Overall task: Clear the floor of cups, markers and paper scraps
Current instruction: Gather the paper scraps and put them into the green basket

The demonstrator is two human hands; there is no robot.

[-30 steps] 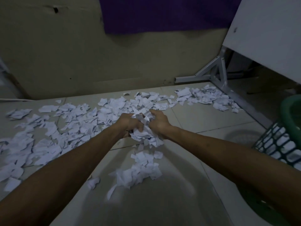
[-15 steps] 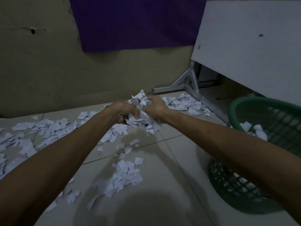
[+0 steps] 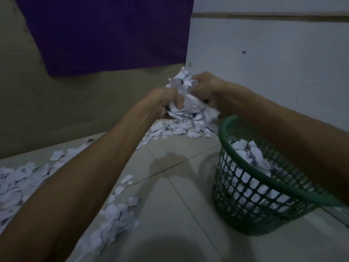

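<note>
Between my left hand (image 3: 166,101) and my right hand (image 3: 206,89) I hold a bunch of white paper scraps (image 3: 186,99), raised in the air. Both hands grip it with curled fingers, just left of and above the rim of a green mesh basket (image 3: 245,195). White scraps lie inside the basket (image 3: 251,154). More loose scraps (image 3: 115,216) are strewn over the tiled floor at the left, below my left arm, and by the wall (image 3: 175,127).
A white board (image 3: 273,63) leans behind the basket at the right. A purple cloth (image 3: 113,35) hangs on the beige wall. Pale floor tiles (image 3: 179,224) lie bare between the scraps and the basket.
Both hands have lifted the bunch of scraps off the floor and carried it right, up to the basket's rim. The view has swung right with them.
</note>
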